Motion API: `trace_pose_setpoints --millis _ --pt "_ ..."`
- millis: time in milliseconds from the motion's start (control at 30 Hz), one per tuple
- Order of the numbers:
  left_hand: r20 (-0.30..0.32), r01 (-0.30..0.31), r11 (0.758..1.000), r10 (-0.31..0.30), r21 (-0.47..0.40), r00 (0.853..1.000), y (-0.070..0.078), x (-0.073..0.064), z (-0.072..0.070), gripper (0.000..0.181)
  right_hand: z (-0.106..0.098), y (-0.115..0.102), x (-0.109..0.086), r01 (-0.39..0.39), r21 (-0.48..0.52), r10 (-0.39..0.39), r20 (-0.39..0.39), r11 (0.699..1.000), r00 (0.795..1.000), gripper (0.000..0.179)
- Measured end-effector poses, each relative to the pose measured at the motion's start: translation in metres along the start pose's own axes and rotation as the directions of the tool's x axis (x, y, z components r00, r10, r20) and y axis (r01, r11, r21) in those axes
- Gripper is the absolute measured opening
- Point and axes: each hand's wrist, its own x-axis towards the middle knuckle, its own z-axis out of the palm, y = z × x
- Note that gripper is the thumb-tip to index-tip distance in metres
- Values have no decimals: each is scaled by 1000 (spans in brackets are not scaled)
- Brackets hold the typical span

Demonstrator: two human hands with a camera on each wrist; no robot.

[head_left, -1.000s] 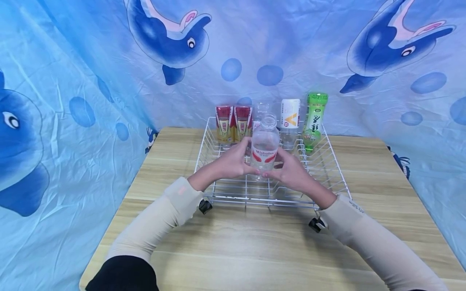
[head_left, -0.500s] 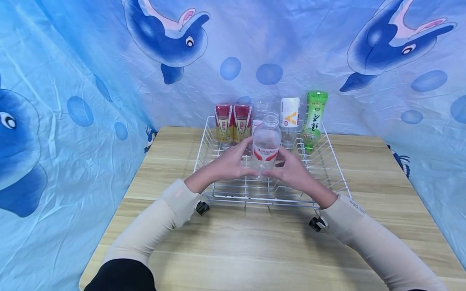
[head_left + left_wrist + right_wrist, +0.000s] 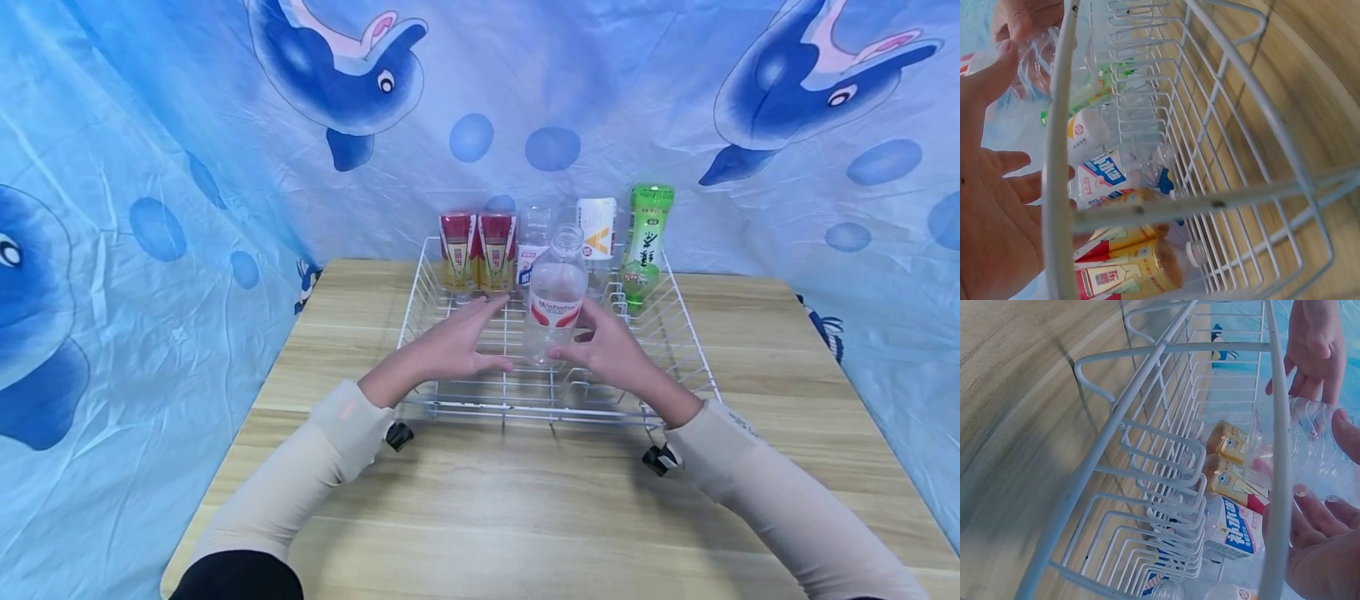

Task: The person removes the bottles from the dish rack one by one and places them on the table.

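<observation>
A clear plastic bottle point(image 3: 555, 312) with a red-and-white label is upright over the front half of the white wire rack point(image 3: 510, 408), its open mouth at the top. My right hand point(image 3: 611, 346) holds it from the right side, thumb in front and fingers behind. To the bottle's left, my left hand point(image 3: 457, 337) is apart from it, thumb and fingers spread with nothing between them. In the right wrist view, the clear ridged lower part of the bottle point(image 3: 1316, 447) shows above the fingers of my right hand point(image 3: 1319, 550).
Along the rack's back stand two red-and-gold bottles point(image 3: 497, 252), a clear one with a blue-and-pink label point(image 3: 525, 265), a white-labelled one point(image 3: 596, 229) and a green one point(image 3: 647, 242). Their caps point(image 3: 1196, 253) point down. Black feet point(image 3: 399, 435) show at the rack's front corners.
Both hands held the bottle earlier. My left hand has let go and moved left, fingers spread. The bottle has shifted slightly right in my right hand.
</observation>
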Motion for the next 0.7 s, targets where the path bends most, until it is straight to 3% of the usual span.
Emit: trace_pose_setpoints --millis 200,467,700 --pt "-13 24 995 -23 96 1000 -4 -12 -1 99 -3 3 0 -17 -9 17 5 1000 1000 78" --pt "-99 33 979 -13 203 995 -9 -26 3 94 -8 6 -2 -32 15 32 18 999 999 80" --pt "-177 165 970 -134 178 975 -18 -39 7 98 -12 7 -4 -34 24 33 6 999 999 77"
